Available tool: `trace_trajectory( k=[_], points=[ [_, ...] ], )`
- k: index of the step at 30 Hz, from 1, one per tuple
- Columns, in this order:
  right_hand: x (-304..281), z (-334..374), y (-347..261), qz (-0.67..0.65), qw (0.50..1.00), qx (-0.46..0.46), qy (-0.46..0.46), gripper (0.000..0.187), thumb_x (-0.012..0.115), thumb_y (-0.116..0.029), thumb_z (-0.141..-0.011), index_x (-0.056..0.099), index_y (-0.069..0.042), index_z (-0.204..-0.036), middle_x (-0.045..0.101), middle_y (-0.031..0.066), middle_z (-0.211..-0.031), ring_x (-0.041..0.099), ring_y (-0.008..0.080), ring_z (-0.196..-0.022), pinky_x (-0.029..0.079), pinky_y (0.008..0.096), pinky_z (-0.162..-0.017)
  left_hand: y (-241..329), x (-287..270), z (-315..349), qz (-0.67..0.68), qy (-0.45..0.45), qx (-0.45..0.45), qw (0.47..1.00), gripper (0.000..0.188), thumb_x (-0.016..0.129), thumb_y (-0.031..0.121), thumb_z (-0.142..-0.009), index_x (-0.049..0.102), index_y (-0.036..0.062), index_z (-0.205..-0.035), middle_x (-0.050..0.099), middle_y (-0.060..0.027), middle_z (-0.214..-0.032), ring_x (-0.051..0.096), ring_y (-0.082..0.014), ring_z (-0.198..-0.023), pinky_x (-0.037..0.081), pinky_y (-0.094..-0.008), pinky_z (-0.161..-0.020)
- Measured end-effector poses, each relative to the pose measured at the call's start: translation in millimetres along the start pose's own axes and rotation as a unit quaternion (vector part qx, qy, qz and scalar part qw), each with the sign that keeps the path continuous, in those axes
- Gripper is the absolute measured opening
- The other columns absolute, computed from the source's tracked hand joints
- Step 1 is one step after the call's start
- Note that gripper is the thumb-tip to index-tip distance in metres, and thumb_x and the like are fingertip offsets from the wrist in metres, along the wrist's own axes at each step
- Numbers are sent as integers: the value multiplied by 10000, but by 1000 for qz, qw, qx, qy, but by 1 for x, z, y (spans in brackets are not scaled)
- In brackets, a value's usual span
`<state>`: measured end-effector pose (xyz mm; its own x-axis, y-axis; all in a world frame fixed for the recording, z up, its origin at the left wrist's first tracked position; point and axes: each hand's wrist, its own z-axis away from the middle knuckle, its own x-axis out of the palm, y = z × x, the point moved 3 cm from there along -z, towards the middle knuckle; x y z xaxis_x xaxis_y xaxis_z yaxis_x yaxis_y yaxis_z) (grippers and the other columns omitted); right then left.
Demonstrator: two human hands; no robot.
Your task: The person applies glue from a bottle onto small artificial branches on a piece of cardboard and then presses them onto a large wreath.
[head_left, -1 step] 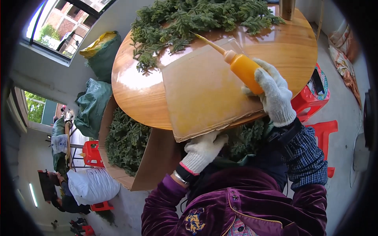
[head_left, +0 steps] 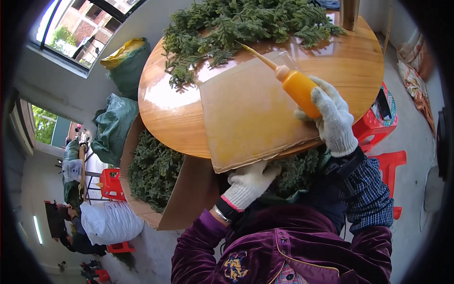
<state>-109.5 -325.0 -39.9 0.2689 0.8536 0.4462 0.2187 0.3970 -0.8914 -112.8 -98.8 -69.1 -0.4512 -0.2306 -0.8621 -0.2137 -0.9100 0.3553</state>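
Note:
In my right hand [head_left: 335, 116], gloved in white, is an orange squeeze bottle [head_left: 301, 91] with a long tapered nozzle. It is tilted, its tip pointing up and left over a cardboard sheet [head_left: 255, 113]. The sheet, stained yellow, lies on the round wooden table [head_left: 175, 128] and reaches its near edge. My left hand [head_left: 253, 182], also gloved, is at the sheet's near edge, beside green artificial fir sprigs [head_left: 300, 171] in front of my body. Its fingertips are hidden, so I cannot see whether it grips anything.
More fir sprigs [head_left: 236, 28] are heaped across the table's far side, near a metal cylinder [head_left: 349, 15]. A cardboard box [head_left: 184, 199] of sprigs stands left of me. Green sacks [head_left: 113, 128] and a white sack [head_left: 111, 225] are farther left. Red stools [head_left: 390, 165] stand at right.
The whole view has shifted slightly, so the table and things appear a little farther right and down. My right hand keeps its hold on the squeeze bottle.

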Motion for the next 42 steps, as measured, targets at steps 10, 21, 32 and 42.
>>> trace_trajectory(
  k=[10,21,32,42],
  points=[
    [-26,-4,4,-203,978,49,26,575,675,-365,-984,514,21,-1378,633,134,-1166,668,220,-938,583,327,-751,2,-93,32,299,3,197,934,362,714,151,-930,700,124,-1290,758,-107,-1094,736,-215,-964,578,-315,-869],
    [-9,-4,-5,-77,996,26,-22,854,814,-466,-816,458,12,-1428,614,114,-1108,612,191,-919,530,291,-694,-61,-199,-138,-195,357,-123,905,567,645,458,-958,525,154,-1421,653,-168,-1276,646,-343,-1180,529,-453,-985],
    [-8,-5,-12,-54,995,73,37,926,833,-420,-759,428,10,-1472,634,109,-1165,646,189,-1006,585,286,-765,-120,-210,-186,-32,313,-80,946,530,655,394,-972,600,108,-1415,724,-160,-1168,701,-257,-1091,553,-396,-935],
    [-14,-7,-8,-43,997,63,26,914,820,-362,-757,419,19,-1485,638,106,-1177,648,190,-1010,585,287,-786,-49,-185,-71,544,112,180,812,396,581,69,-1020,557,-51,-1397,680,-119,-1210,689,-190,-1029,594,-328,-943]
  ],
)
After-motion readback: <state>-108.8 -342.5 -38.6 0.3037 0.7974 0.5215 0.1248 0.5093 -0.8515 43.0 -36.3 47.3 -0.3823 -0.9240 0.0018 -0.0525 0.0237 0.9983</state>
